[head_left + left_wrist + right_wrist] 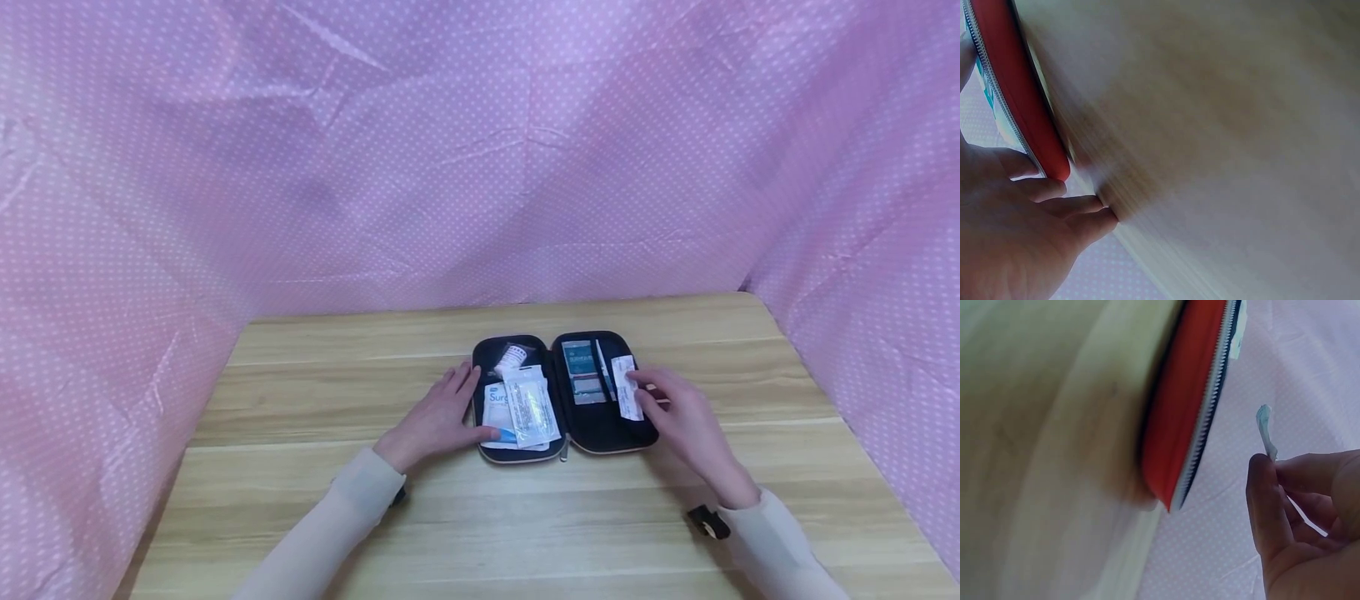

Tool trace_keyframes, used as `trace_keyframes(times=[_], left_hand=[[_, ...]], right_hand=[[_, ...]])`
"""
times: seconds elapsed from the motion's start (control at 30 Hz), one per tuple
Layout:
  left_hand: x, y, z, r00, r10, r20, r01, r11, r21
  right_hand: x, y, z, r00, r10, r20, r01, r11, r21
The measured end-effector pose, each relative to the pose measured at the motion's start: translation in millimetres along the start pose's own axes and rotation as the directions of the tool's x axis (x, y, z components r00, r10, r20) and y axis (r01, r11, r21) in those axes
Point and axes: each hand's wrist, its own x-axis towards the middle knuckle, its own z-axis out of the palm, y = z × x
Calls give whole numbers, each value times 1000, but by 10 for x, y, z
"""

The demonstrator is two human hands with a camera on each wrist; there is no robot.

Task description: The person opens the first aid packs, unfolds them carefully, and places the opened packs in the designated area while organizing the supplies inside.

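Note:
An unzipped first-aid case lies spread flat on the table, black inside, with a red outer shell in the left wrist view. My left hand rests along its left edge, fingers fairly straight and thumb over the rim by the packets. Between thumb and index finger, my right hand pinches a small white printed packet above the right half. In the right wrist view the packet appears edge-on, apart from the case. White packets and a bagged white roll fill the left half.
Green packets and a slim white tool sit under straps in the case's right half. A zipper pull hangs at the front of the hinge. Pink dotted cloth surrounds the wooden table at the back and sides.

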Motion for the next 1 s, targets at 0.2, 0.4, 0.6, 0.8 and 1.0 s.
trace_keyframes(times=[0.2, 0.4, 0.6, 0.8, 1.0], left_hand=[[-1, -6, 1, 1000, 3, 0, -3, 1000, -4], [3, -1, -2, 1000, -3, 4, 3, 1000, -2], [5, 1, -5, 1000, -3, 6, 3, 1000, 1], [15, -9, 0, 1000, -2, 5, 2, 1000, 4], [17, -13, 6, 1000, -1, 6, 1, 1000, 7]], right_hand=[[-24, 71, -12, 1000, 9, 28, -9, 1000, -22], [-45, 119, 0, 999, 14, 45, -12, 999, -36], [-43, 144, 2, 998, 4, 64, 0, 998, -59], [-26, 136, -4, 991, 9, 132, 5, 994, -110], [3, 135, 10, 986, -12, 165, 37, 988, -149]])
